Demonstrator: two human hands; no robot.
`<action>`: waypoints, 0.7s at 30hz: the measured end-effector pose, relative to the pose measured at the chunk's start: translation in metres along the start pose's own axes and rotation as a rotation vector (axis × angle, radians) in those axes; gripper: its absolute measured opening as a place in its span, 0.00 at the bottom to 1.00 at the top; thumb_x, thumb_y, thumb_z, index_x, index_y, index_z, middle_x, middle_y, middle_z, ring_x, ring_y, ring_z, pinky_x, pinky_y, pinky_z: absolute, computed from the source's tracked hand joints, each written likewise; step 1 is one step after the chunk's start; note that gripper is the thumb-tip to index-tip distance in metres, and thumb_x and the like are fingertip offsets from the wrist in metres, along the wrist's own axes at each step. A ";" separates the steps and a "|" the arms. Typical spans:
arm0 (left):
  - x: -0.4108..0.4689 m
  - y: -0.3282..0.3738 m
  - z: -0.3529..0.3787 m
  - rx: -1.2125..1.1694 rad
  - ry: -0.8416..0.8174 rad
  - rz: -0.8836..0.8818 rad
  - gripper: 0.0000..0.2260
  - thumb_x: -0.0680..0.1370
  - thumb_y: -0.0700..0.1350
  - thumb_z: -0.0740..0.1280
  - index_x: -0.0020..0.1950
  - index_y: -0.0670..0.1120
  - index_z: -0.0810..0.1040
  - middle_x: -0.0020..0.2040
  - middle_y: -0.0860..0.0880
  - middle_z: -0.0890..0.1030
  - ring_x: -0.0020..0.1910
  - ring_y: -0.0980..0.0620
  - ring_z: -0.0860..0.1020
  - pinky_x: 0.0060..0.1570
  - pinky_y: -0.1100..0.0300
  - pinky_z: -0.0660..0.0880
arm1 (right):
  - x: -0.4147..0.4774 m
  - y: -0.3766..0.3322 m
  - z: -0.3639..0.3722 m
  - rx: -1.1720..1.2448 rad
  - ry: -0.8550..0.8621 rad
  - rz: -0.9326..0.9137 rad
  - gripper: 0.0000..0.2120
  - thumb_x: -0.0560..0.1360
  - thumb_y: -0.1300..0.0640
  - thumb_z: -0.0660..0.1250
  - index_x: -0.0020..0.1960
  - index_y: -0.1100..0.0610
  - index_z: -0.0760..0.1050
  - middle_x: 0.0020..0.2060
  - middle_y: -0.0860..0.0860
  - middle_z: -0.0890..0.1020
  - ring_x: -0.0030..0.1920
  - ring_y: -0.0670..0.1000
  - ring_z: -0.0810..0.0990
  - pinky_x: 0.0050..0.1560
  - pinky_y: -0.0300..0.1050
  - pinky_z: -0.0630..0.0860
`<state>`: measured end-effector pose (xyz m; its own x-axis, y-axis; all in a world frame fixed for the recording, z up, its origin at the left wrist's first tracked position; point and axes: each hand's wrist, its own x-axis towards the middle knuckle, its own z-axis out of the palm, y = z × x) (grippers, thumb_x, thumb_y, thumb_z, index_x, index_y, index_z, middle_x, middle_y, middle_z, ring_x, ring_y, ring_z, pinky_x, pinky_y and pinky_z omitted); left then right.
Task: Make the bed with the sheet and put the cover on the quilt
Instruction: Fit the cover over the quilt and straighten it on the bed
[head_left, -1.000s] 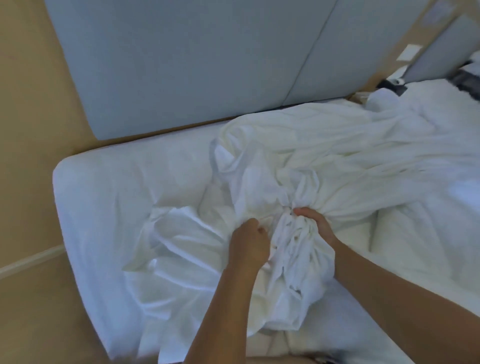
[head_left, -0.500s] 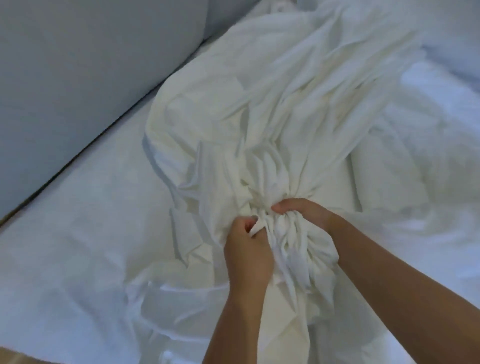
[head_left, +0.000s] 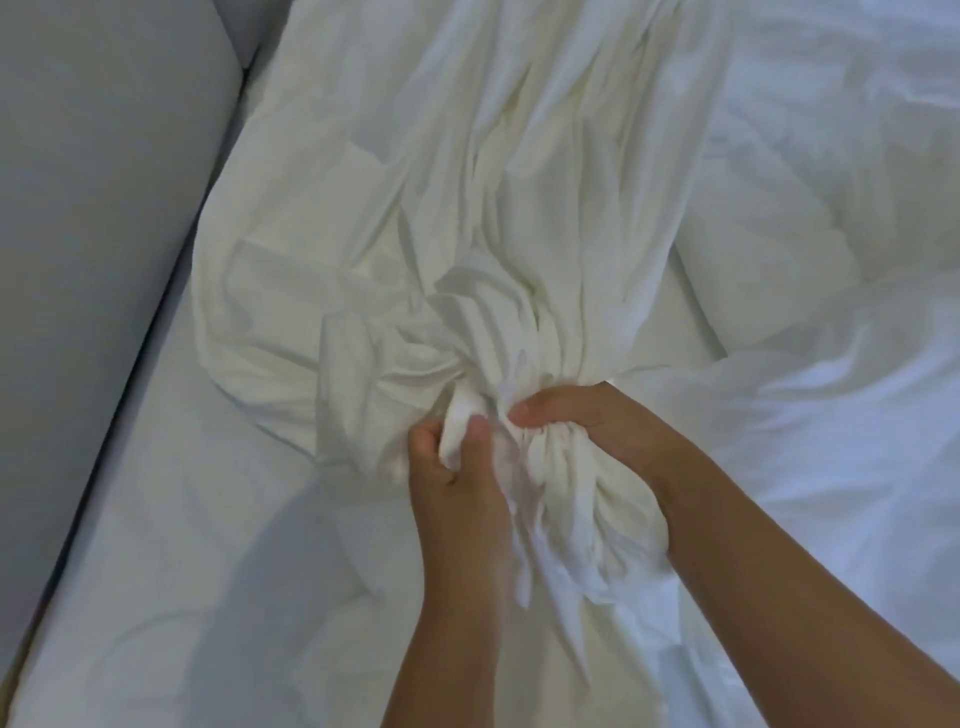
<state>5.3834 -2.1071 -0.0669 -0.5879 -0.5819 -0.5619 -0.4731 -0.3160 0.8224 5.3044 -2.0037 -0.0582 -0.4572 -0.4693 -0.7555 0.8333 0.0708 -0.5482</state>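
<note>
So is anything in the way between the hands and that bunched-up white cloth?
Nothing visible. The left hand and the right hand both grip the gathered white cloth directly, side by side, with the rest of it spread over the bed.

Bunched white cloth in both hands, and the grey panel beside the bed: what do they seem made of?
The bunched white cloth: thin woven fabric, probably cotton or a blend, matte; it gathers into fine pleats where the left hand and right hand grip it. The grey panel: likely padded upholstery, smooth, matte, rounded edge; fabric or faux leather, cannot tell.
</note>
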 end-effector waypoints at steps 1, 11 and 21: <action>0.003 0.000 -0.007 -0.031 0.051 -0.062 0.00 0.77 0.42 0.64 0.47 0.46 0.74 0.42 0.48 0.78 0.42 0.49 0.77 0.44 0.53 0.75 | -0.002 0.001 0.002 -0.008 0.039 -0.009 0.22 0.61 0.61 0.74 0.54 0.63 0.81 0.47 0.62 0.82 0.49 0.63 0.80 0.59 0.58 0.74; 0.007 0.040 -0.021 0.535 -0.297 0.356 0.10 0.77 0.50 0.65 0.52 0.44 0.77 0.43 0.54 0.77 0.48 0.54 0.76 0.44 0.64 0.68 | -0.005 0.006 0.033 -0.136 0.385 -0.248 0.06 0.71 0.66 0.68 0.48 0.64 0.78 0.39 0.57 0.82 0.40 0.55 0.82 0.41 0.42 0.80; 0.029 0.037 0.063 0.452 -0.541 -0.070 0.23 0.66 0.50 0.76 0.55 0.42 0.74 0.47 0.50 0.79 0.51 0.50 0.78 0.51 0.58 0.72 | -0.010 0.047 0.030 -0.275 0.609 -0.640 0.09 0.70 0.57 0.66 0.49 0.50 0.71 0.45 0.50 0.80 0.48 0.45 0.81 0.48 0.43 0.79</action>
<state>5.3075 -2.0890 -0.0587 -0.7343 -0.0809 -0.6739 -0.6787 0.0714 0.7309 5.3577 -2.0221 -0.0660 -0.9545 0.0471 -0.2945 0.2979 0.2003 -0.9333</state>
